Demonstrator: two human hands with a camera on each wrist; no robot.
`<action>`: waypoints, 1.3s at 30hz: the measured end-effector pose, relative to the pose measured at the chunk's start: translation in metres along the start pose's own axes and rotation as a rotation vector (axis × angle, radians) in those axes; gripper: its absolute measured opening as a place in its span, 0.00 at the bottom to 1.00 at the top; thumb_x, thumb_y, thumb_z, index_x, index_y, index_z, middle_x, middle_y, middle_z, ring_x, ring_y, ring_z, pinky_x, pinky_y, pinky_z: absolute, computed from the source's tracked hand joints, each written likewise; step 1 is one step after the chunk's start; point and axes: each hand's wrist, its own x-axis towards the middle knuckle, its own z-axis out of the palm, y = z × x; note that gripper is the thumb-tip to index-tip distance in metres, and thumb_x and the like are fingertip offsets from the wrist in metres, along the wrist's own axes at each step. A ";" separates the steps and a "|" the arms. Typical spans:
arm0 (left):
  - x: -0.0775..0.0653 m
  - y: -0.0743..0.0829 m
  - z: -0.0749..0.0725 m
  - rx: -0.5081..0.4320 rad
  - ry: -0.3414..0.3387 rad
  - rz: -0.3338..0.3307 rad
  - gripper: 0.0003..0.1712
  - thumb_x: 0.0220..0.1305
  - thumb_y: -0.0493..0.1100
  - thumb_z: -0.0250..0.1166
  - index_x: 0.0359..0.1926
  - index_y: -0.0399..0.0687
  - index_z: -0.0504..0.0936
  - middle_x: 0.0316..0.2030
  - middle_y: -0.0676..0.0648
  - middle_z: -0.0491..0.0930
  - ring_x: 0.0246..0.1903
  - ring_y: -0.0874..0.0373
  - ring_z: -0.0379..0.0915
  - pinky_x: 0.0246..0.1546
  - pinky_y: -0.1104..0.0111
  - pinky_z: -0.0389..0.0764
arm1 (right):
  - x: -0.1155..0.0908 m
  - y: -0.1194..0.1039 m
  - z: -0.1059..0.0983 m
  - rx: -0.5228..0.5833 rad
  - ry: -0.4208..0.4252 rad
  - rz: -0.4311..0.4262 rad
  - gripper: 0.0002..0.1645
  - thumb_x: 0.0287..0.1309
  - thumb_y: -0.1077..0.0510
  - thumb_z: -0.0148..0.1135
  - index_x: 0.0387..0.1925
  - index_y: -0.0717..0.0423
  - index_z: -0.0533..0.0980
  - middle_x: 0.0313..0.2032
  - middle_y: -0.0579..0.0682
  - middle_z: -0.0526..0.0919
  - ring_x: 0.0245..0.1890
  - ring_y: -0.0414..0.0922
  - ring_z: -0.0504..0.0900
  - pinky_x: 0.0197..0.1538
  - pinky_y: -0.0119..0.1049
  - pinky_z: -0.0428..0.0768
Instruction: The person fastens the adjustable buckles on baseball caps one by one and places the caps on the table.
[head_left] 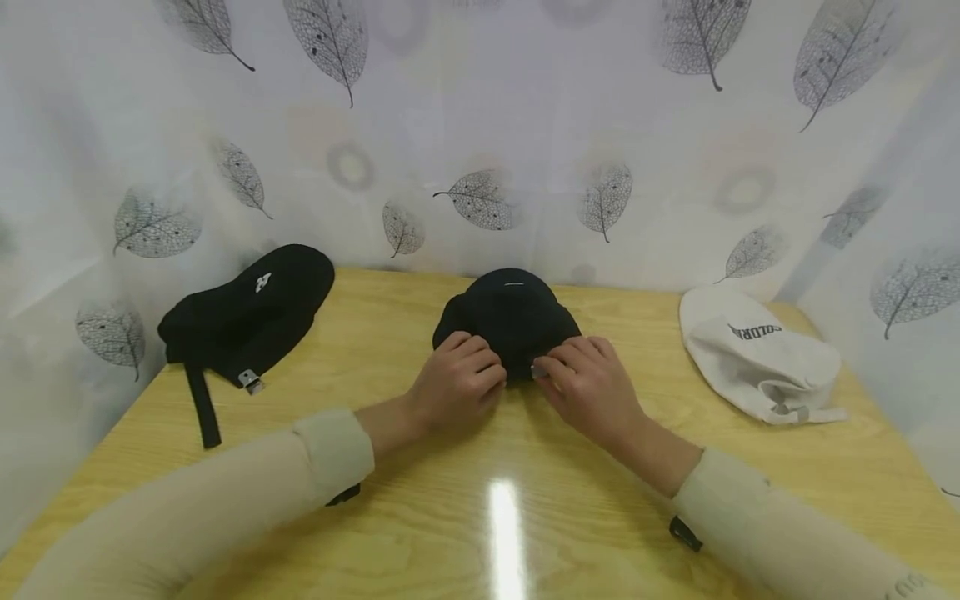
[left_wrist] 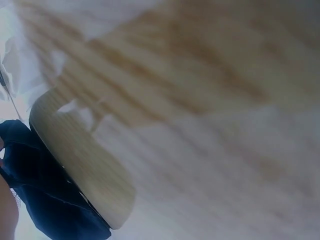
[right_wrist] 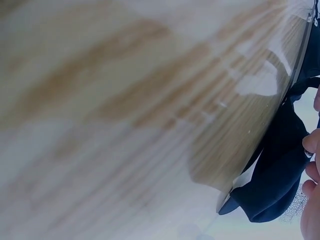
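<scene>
A dark cap (head_left: pixel 513 308) lies at the middle of the table, its back edge and strap toward me. At the cap's near left edge, my left hand (head_left: pixel 459 382) grips the fabric with curled fingers. My right hand (head_left: pixel 588 385) pinches the near right part by the strap, where a small metal buckle (head_left: pixel 537 371) shows at the fingertips. The left wrist view catches the dark cap fabric (left_wrist: pixel 50 185) low at the left. In the right wrist view, fingers (right_wrist: pixel 312 142) hold the dark fabric (right_wrist: pixel 277 165) at the right edge. My hands hide part of the strap.
On the left lies a black cap (head_left: pixel 247 312) with a white logo and a loose strap (head_left: pixel 202 404) hanging toward me. A white cap (head_left: pixel 750 350) with dark lettering sits at the right. Behind the wooden table (head_left: pixel 420 533) hangs a leaf-patterned curtain (head_left: pixel 525 125).
</scene>
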 end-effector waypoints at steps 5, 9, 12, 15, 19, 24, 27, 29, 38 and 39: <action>-0.001 0.001 -0.001 -0.005 -0.001 -0.002 0.07 0.56 0.40 0.61 0.25 0.50 0.84 0.27 0.53 0.81 0.32 0.57 0.73 0.41 0.65 0.71 | -0.002 0.000 0.002 0.018 -0.011 0.001 0.09 0.43 0.58 0.72 0.30 0.55 0.82 0.29 0.47 0.82 0.34 0.47 0.78 0.40 0.42 0.71; -0.002 0.000 0.001 -0.009 -0.001 0.003 0.06 0.56 0.40 0.61 0.26 0.50 0.84 0.27 0.53 0.81 0.32 0.57 0.73 0.41 0.65 0.71 | -0.003 0.000 0.002 0.026 -0.034 0.001 0.10 0.44 0.58 0.72 0.31 0.55 0.82 0.29 0.47 0.81 0.33 0.47 0.77 0.39 0.42 0.71; -0.002 0.000 0.001 -0.013 0.010 0.003 0.06 0.56 0.40 0.61 0.26 0.50 0.84 0.27 0.53 0.81 0.32 0.57 0.73 0.41 0.65 0.71 | -0.002 0.000 0.001 0.040 -0.038 0.000 0.10 0.45 0.59 0.71 0.33 0.56 0.82 0.30 0.48 0.80 0.33 0.47 0.77 0.38 0.42 0.71; -0.001 0.000 0.001 -0.024 0.021 0.011 0.06 0.55 0.40 0.61 0.26 0.50 0.84 0.27 0.53 0.81 0.32 0.57 0.74 0.41 0.65 0.72 | -0.002 -0.001 0.000 0.058 -0.038 -0.005 0.11 0.44 0.61 0.70 0.34 0.57 0.81 0.30 0.48 0.79 0.33 0.47 0.77 0.37 0.41 0.72; 0.001 0.000 0.000 -0.028 0.037 0.025 0.04 0.53 0.39 0.63 0.26 0.50 0.83 0.27 0.53 0.81 0.32 0.57 0.74 0.40 0.65 0.72 | -0.001 -0.001 -0.001 0.060 -0.044 -0.011 0.13 0.43 0.61 0.71 0.34 0.57 0.81 0.30 0.49 0.79 0.33 0.47 0.77 0.37 0.42 0.72; 0.001 0.000 0.001 -0.022 0.038 0.038 0.03 0.53 0.39 0.64 0.25 0.50 0.83 0.26 0.53 0.81 0.33 0.57 0.74 0.41 0.66 0.72 | -0.001 -0.002 -0.003 0.024 -0.065 -0.001 0.13 0.43 0.58 0.72 0.34 0.57 0.82 0.31 0.48 0.80 0.34 0.46 0.78 0.38 0.43 0.72; 0.001 0.000 0.002 -0.022 0.035 0.039 0.04 0.54 0.40 0.63 0.25 0.50 0.83 0.27 0.53 0.81 0.33 0.57 0.74 0.41 0.66 0.72 | 0.000 -0.003 -0.004 0.024 -0.077 0.004 0.13 0.43 0.58 0.73 0.34 0.57 0.82 0.31 0.49 0.80 0.34 0.47 0.78 0.39 0.42 0.72; 0.000 0.000 0.002 -0.019 0.034 0.040 0.04 0.54 0.40 0.63 0.25 0.50 0.83 0.27 0.53 0.81 0.33 0.57 0.74 0.41 0.66 0.72 | 0.000 -0.003 -0.005 0.031 -0.090 0.009 0.14 0.43 0.59 0.73 0.34 0.58 0.81 0.31 0.49 0.80 0.34 0.47 0.77 0.39 0.42 0.72; 0.001 0.001 0.002 -0.029 0.030 0.040 0.04 0.54 0.41 0.63 0.24 0.50 0.83 0.27 0.53 0.81 0.33 0.57 0.74 0.42 0.66 0.73 | -0.001 -0.004 -0.005 0.014 -0.144 0.036 0.15 0.42 0.57 0.73 0.35 0.57 0.82 0.30 0.48 0.80 0.34 0.46 0.77 0.40 0.43 0.69; 0.001 0.001 0.002 -0.031 0.031 0.040 0.04 0.54 0.41 0.63 0.24 0.50 0.83 0.27 0.53 0.81 0.33 0.57 0.74 0.42 0.66 0.73 | -0.001 -0.004 -0.004 0.013 -0.141 0.034 0.15 0.42 0.57 0.74 0.35 0.57 0.82 0.30 0.48 0.80 0.34 0.46 0.77 0.40 0.43 0.69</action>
